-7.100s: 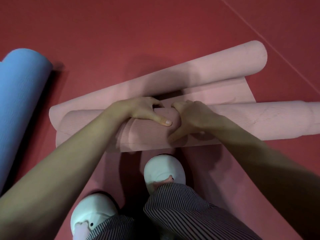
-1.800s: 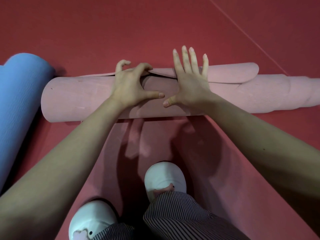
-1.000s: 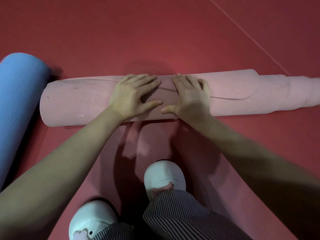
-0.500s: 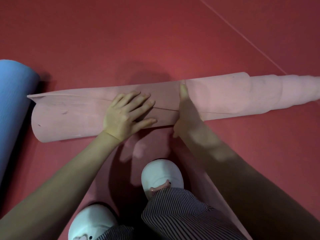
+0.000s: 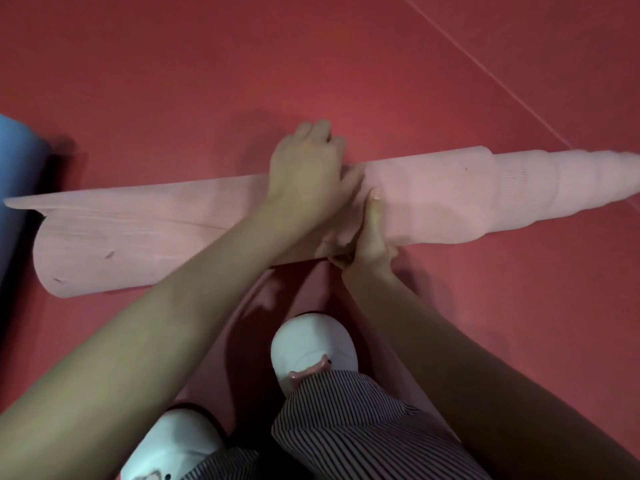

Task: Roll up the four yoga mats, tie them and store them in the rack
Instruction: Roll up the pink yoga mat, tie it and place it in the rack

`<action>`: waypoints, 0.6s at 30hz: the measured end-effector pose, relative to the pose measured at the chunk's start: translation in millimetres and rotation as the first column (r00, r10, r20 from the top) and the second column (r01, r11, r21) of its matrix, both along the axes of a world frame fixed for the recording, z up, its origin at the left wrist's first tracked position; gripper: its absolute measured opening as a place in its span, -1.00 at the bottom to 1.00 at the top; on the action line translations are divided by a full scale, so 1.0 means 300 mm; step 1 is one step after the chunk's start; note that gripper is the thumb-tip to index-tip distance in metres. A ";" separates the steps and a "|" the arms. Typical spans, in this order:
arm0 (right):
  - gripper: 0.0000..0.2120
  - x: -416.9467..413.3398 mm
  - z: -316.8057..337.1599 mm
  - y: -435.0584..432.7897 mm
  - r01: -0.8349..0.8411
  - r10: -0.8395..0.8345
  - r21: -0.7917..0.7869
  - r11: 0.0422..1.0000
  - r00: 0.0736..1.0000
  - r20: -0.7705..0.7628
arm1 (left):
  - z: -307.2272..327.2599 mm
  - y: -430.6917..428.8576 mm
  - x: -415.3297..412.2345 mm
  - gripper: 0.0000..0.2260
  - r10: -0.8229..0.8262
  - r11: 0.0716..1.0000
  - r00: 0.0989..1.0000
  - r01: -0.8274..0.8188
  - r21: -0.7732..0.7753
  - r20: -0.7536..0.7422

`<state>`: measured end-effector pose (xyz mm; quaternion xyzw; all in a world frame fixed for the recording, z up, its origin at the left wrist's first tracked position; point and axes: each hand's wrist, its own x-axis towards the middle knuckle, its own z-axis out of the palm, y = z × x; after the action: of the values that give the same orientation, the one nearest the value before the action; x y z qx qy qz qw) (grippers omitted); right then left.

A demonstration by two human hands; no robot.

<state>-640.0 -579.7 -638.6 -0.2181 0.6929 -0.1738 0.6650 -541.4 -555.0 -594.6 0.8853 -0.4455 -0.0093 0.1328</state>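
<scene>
While the left hand [image 5: 308, 178] clasps the pink mat [image 5: 433, 202], the right hand [image 5: 372, 239] is half hidden, its grip unclear.

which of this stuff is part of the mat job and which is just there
In the job: pink yoga mat, rolled, right end telescoped; left hand and right hand, both gripping it; blue yoga mat at the left edge.
Just there: red floor; white shoes; striped trousers.

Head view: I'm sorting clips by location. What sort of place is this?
Probably a yoga or fitness studio: a red floor, a rolled pink yoga mat, and a blue mat at the left edge.
</scene>
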 end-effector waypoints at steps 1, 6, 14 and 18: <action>0.15 -0.003 -0.004 -0.007 -0.022 0.022 0.004 1.000 1.000 -0.007 | 0.001 -0.041 0.030 -0.62 0.048 0.998 0.992 -0.043 0.046 -0.120; -0.09 -0.033 -0.018 0.004 -0.026 0.026 0.005 1.000 0.999 0.035 | -0.099 -0.093 0.096 -0.23 0.127 0.960 0.764 0.065 0.271 -0.632; -0.36 -0.055 -0.044 0.011 0.028 -0.013 -0.097 0.995 0.988 0.152 | -0.082 -0.084 0.066 -0.27 0.073 0.892 0.772 0.232 0.388 -0.631; -0.31 -0.061 -0.030 -0.019 0.002 0.010 -0.092 0.996 0.992 0.126 | -0.045 -0.084 0.054 -0.17 0.089 0.896 0.805 0.192 0.399 -0.587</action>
<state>-658.2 -585.2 -647.5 -0.2383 0.6401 -0.2178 0.6972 -525.3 -580.2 -608.0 0.8315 -0.3926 -0.3884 0.0610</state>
